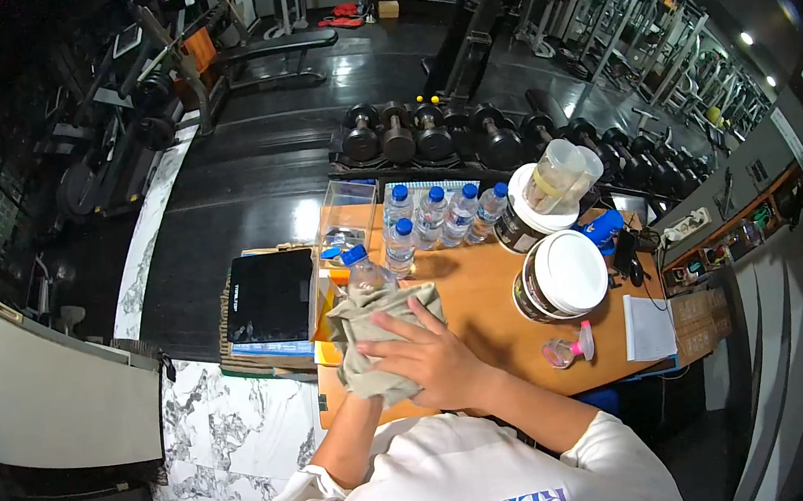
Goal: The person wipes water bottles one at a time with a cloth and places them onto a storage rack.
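Observation:
A grey-beige cloth (365,320) wraps the lower part of a tilted clear plastic bottle with a blue cap (354,257). My right hand (431,357) rests over the cloth, fingers spread across it and bent around the bottle's side. Beneath the cloth, my left hand (368,406) is mostly hidden; only its wrist end shows, and it supports the wrapped bottle from below. Both are above the near left part of an orange-brown wooden table (480,301). Just beyond stand several blue-capped water bottles (432,218), upright in a group.
Right of the bottles are two white-lidded tubs (571,273), clear plastic cups (559,175), a pink-topped spray bottle (566,352) and a notebook (649,327). On the left are a clear box (349,208) and a black flat device (271,297) on cardboard. Dumbbells (397,137) line a rack behind.

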`<state>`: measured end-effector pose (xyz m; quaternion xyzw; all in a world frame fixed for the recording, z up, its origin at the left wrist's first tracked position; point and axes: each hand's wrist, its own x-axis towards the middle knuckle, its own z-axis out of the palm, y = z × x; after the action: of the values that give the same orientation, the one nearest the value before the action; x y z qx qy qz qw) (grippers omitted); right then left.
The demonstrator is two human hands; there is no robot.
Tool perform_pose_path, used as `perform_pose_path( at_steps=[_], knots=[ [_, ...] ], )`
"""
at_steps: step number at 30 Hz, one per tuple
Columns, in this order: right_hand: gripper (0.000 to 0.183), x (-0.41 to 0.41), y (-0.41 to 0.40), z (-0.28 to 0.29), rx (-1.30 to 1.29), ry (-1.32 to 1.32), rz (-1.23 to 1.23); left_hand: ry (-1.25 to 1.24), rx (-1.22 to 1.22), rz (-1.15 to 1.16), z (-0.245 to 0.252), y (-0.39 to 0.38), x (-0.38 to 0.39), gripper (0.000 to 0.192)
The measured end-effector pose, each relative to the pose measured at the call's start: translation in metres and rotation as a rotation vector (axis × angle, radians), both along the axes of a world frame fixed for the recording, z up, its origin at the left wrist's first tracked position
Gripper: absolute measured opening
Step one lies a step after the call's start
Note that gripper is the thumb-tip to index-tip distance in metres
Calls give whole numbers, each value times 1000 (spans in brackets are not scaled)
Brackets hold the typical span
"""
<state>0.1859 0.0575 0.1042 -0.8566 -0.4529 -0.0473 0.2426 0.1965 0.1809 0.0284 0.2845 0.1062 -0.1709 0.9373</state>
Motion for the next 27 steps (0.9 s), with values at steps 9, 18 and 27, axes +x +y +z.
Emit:
perform_pose_path(
  at_steps=[9, 18, 27],
  knots=[
    [58, -19, -75, -23, 279, -45, -191, -300, -32, -145, -3, -47, -16, 49],
    [41, 3, -153, -14, 715, 196, -312, -11, 49, -303, -42, -80, -12, 60],
    [36, 22, -145, 33, 351, -144, -132, -151, -142, -477, -22, -118, -29, 79]
  ],
)
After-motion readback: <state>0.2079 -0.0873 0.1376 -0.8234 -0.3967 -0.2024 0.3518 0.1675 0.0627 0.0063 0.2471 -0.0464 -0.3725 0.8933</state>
